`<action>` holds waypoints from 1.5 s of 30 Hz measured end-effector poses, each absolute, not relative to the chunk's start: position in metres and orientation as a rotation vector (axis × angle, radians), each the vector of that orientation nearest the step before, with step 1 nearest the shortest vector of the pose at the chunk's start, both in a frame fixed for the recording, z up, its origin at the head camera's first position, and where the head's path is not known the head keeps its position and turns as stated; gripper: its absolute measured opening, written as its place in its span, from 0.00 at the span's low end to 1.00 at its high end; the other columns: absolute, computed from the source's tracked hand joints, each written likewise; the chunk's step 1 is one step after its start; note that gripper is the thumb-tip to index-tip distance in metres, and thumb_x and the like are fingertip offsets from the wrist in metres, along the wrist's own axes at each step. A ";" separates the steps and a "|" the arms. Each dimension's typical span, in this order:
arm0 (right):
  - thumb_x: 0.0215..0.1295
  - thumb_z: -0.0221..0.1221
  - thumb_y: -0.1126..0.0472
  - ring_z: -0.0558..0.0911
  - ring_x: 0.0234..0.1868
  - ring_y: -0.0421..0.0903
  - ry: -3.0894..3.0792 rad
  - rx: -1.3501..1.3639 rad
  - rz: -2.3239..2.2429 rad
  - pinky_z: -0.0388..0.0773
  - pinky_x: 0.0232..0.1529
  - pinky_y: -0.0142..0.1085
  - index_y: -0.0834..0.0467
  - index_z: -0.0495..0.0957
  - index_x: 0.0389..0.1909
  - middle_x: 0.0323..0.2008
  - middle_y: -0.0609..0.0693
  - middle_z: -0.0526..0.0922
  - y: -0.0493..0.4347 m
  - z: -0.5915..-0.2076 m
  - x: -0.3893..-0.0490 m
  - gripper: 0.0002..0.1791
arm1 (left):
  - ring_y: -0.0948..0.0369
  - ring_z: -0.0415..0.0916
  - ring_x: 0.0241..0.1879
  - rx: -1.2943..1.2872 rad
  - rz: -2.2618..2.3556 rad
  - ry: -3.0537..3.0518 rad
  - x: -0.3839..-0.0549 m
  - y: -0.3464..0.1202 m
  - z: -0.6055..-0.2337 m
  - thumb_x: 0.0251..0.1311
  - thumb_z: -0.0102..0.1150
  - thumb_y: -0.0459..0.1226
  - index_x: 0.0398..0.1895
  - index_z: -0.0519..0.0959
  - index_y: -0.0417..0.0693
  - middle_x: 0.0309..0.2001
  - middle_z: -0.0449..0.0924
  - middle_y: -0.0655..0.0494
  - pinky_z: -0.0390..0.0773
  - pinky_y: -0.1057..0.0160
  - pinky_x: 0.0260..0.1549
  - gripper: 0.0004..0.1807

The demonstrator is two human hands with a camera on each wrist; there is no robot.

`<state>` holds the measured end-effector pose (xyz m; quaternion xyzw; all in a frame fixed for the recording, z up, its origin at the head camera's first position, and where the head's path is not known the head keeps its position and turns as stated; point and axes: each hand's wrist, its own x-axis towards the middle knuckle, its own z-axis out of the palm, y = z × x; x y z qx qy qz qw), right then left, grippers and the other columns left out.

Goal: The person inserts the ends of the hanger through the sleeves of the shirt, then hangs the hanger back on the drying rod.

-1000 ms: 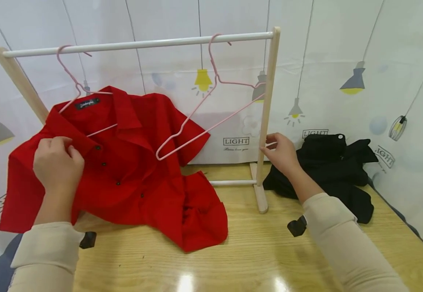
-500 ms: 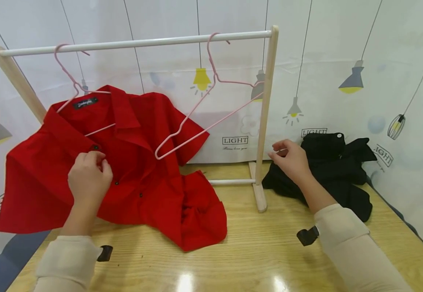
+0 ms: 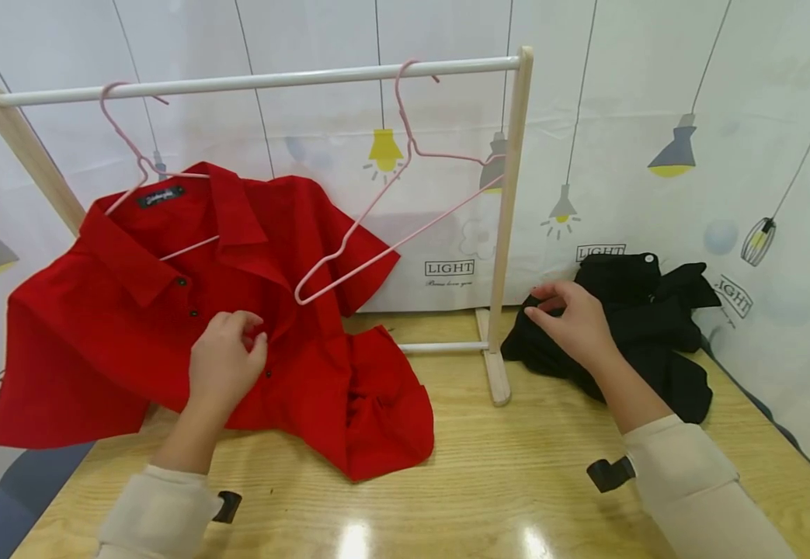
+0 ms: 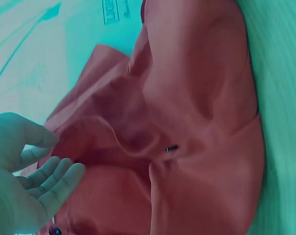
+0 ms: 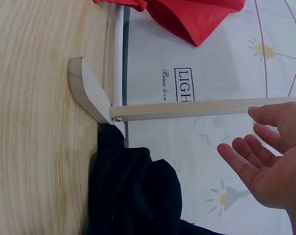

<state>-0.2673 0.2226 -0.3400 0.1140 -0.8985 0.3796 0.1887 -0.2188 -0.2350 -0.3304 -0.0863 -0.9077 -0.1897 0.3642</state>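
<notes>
A red short-sleeved shirt hangs by its collar on a pink hanger at the rack's left side, its hem spread on the table. My left hand is in front of the shirt's buttoned front, fingers loosely bent around nothing; the left wrist view shows a gap between thumb and fingers. My right hand hovers right of the rack's post, in front of a black garment heaped on the table. Its thumb and fingers are apart in the right wrist view, holding nothing. A bare pink hanger hangs near the right post.
The clothes rack has a white top bar, a wooden right post and a foot on the wooden table. A printed cloth backdrop stands behind.
My left hand has moved right and down, from the shirt's left side to its front. My right hand has left the rack's post and moved right and down. The shirt hangs much the same.
</notes>
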 end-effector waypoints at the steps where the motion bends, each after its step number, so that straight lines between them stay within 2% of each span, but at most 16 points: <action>1: 0.64 0.64 0.62 0.80 0.45 0.58 -2.537 0.327 1.063 0.73 0.50 0.54 0.65 0.77 0.47 0.47 0.63 0.78 0.223 -0.340 -0.266 0.15 | 0.49 0.77 0.31 -0.244 -0.490 -2.355 -0.218 -0.232 -0.331 0.54 0.62 0.29 0.37 0.80 0.35 0.33 0.77 0.41 0.77 0.47 0.29 0.07; 7: 0.64 0.64 0.61 0.77 0.51 0.59 -2.630 0.414 1.041 0.77 0.49 0.52 0.64 0.75 0.54 0.54 0.63 0.73 0.226 -0.343 -0.255 0.20 | 0.45 0.77 0.38 -0.380 -0.509 -2.446 -0.215 -0.215 -0.339 0.51 0.68 0.30 0.40 0.81 0.36 0.38 0.77 0.39 0.77 0.46 0.37 0.12; 13: 0.60 0.67 0.61 0.74 0.56 0.63 -2.650 0.559 0.941 0.74 0.54 0.57 0.65 0.72 0.59 0.58 0.64 0.70 0.229 -0.343 -0.243 0.28 | 0.44 0.75 0.42 -0.503 -0.553 -2.504 -0.211 -0.193 -0.346 0.49 0.72 0.33 0.43 0.81 0.37 0.41 0.77 0.41 0.76 0.46 0.44 0.17; 20: 0.56 0.71 0.59 0.69 0.60 0.63 -2.575 0.654 0.801 0.67 0.58 0.59 0.65 0.70 0.62 0.60 0.64 0.69 0.236 -0.342 -0.232 0.34 | 0.48 0.75 0.43 -0.599 -0.593 -2.484 -0.206 -0.162 -0.351 0.46 0.75 0.34 0.45 0.81 0.39 0.43 0.76 0.44 0.78 0.50 0.44 0.21; 26: 0.52 0.73 0.62 0.70 0.57 0.63 -2.528 0.629 0.743 0.68 0.55 0.60 0.65 0.65 0.65 0.61 0.66 0.67 0.246 -0.345 -0.227 0.41 | 0.52 0.74 0.43 -0.664 -0.638 -2.477 -0.206 -0.135 -0.355 0.47 0.76 0.35 0.47 0.81 0.41 0.43 0.76 0.48 0.78 0.55 0.42 0.22; 35: 0.51 0.74 0.60 0.63 0.63 0.68 -2.533 0.583 0.717 0.63 0.56 0.66 0.64 0.68 0.63 0.63 0.68 0.65 0.266 -0.343 -0.217 0.39 | 0.55 0.74 0.46 -0.754 -0.684 -2.475 -0.211 -0.097 -0.360 0.48 0.74 0.36 0.48 0.80 0.46 0.45 0.76 0.52 0.78 0.56 0.45 0.22; 45: 0.52 0.73 0.56 0.59 0.65 0.72 -2.612 0.484 0.721 0.59 0.55 0.71 0.63 0.66 0.65 0.67 0.70 0.59 0.296 -0.350 -0.208 0.41 | 0.54 0.74 0.44 -0.934 -0.681 -2.440 -0.214 -0.055 -0.366 0.50 0.73 0.35 0.48 0.79 0.43 0.44 0.76 0.51 0.77 0.58 0.45 0.21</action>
